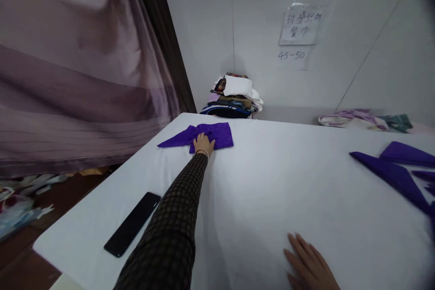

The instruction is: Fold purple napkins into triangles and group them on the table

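My left hand [204, 142] reaches far across the white table [265, 181], its fingers resting on a folded purple cloth [217, 135] near the far left edge. I cannot tell whether the fingers pinch the cloth or just press on it. A thin bracelet circles that wrist, and the sleeve is dark and checked. My right hand [309, 265] lies flat and open on the table at the near edge, holding nothing.
A black phone [132, 229] lies near the table's left edge. More purple cloths [394, 170] sit at the right. A stack of folded fabrics [233, 97] stands at the far edge, with crumpled cloths [365, 120] to its right. A mauve curtain [78, 68] hangs on the left.
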The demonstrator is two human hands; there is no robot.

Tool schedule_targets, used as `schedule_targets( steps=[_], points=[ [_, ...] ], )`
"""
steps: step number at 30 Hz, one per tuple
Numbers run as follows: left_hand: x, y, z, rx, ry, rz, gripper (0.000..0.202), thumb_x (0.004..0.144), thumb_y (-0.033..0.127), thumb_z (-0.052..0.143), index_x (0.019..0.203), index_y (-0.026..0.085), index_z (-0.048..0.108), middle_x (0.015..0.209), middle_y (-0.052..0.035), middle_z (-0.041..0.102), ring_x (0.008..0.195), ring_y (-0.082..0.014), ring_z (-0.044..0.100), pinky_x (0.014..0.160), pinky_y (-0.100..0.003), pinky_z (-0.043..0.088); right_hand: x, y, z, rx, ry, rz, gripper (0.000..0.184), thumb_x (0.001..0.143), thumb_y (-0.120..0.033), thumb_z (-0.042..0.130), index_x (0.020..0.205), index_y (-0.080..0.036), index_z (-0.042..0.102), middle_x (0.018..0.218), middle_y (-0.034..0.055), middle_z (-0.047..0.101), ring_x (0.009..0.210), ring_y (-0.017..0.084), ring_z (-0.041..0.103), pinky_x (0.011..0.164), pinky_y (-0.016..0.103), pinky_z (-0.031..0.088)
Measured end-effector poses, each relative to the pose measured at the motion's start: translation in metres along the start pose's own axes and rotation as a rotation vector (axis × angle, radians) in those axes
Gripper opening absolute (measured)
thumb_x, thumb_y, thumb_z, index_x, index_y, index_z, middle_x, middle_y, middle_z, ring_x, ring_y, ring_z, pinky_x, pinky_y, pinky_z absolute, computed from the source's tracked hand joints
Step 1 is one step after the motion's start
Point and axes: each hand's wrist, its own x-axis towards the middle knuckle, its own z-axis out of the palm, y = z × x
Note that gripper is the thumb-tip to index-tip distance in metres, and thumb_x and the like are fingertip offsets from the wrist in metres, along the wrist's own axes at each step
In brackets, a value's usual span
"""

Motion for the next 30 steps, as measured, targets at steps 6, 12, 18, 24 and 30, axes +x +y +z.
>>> schedule_targets(
  steps=[6, 12, 18, 24, 30],
  points=[
    [-0.095, 0.06, -0.025, -0.114, 0.169, 0.544, 0.042, 0.085, 0.033, 0.048, 0.121, 0.012, 0.054, 0.145, -0.0155, 0.039, 0.134, -0.0279, 0.032, 0.113, -0.05, 0.015, 0.01, -0.01, -0.021, 0.097, -0.123, 0.071, 0.065, 0.081, -0.031, 0.055, 0.142, -0.037, 0.035, 0.14, 0.0064, 0.045, 0.124, 0.029, 0.048, 0.086, 0.049, 0.055],
    [-0.27, 0.112, -0.015, -0.372, -0.164, 1.178, 0.028, 0.084, 0.03, 0.053, 0.106, 0.016, 0.061, 0.136, -0.0114, 0.049, 0.122, -0.0222, 0.046, 0.104, -0.039, 0.034, 0.023, -0.013, -0.036, 0.479, -0.106, 0.404, 0.031, 0.088, -0.029, 0.048, 0.112, -0.023, 0.066, 0.118, 0.0089, 0.066, 0.114, 0.026, 0.058, 0.098, 0.048, 0.044],
    [-0.313, 0.119, -0.011, -0.652, -0.245, 1.014, 0.015, 0.081, 0.02, 0.052, 0.079, 0.02, 0.066, 0.1, -0.0074, 0.065, 0.103, -0.0192, 0.056, 0.093, -0.036, 0.042, 0.034, -0.013, -0.047, 0.854, 0.123, 0.772, 0.023, 0.084, -0.031, 0.051, 0.092, -0.021, 0.07, 0.085, 0.0056, 0.073, 0.08, 0.02, 0.067, 0.077, 0.036, 0.054],
    [-0.315, 0.116, -0.01, -0.684, -0.197, 0.781, 0.019, 0.079, 0.026, 0.052, 0.061, 0.021, 0.051, 0.07, -0.0024, 0.057, 0.076, -0.0162, 0.054, 0.072, -0.03, 0.043, 0.038, -0.015, -0.042, 0.934, 0.181, 0.802, 0.021, 0.081, -0.031, 0.053, 0.088, -0.02, 0.07, 0.081, 0.0054, 0.072, 0.078, 0.02, 0.066, 0.076, 0.036, 0.053],
    [-0.315, 0.113, -0.009, -0.728, -0.158, 0.596, 0.036, 0.081, 0.041, 0.052, 0.054, 0.021, 0.04, 0.055, 0.0046, 0.042, 0.056, -0.011, 0.041, 0.057, -0.025, 0.033, 0.03, 0.012, -0.04, 0.803, 0.351, 0.809, 0.024, 0.079, -0.031, 0.051, 0.09, -0.019, 0.069, 0.091, 0.0071, 0.071, 0.086, 0.021, 0.064, 0.082, 0.039, 0.05]
  ],
)
